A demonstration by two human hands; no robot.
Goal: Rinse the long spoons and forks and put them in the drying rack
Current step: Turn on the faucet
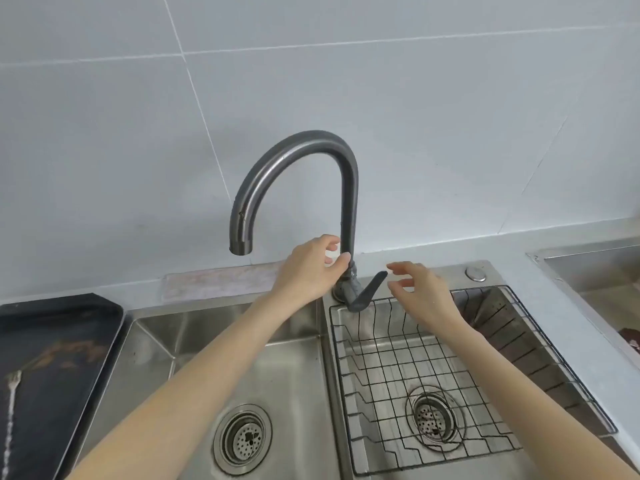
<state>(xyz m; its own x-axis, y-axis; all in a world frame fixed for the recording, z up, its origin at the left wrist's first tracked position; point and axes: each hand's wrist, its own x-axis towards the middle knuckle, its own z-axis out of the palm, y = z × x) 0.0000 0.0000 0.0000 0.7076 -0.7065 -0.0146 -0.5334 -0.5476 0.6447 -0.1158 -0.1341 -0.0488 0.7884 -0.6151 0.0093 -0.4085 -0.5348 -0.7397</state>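
The left hand (306, 271) is curled around the base of the faucet (346, 216), the thumb laid against the upright pipe, though whether it is truly gripped cannot be told; the right hand (420, 289) is held open with fingers spread, its fingertips just beside the tip of the lever (369, 289) but apparently not on it. No water is seen at the spout, which hangs out to the left of both hands, above the left basin (194, 341). If the lever were thrown too far, a hard jet could be expected to splash off the bare steel; if the spout were swung by the bracing hand, the stream might miss the basin intended. The left basin holds nothing but its drain strainer. The drying rack (433, 368), a wire basket set in the right basin directly below the right hand, is seen empty. One long fork (12, 410) lies on the dark tray (86, 341), far left of the left hand, untouched; no spoons are visible.
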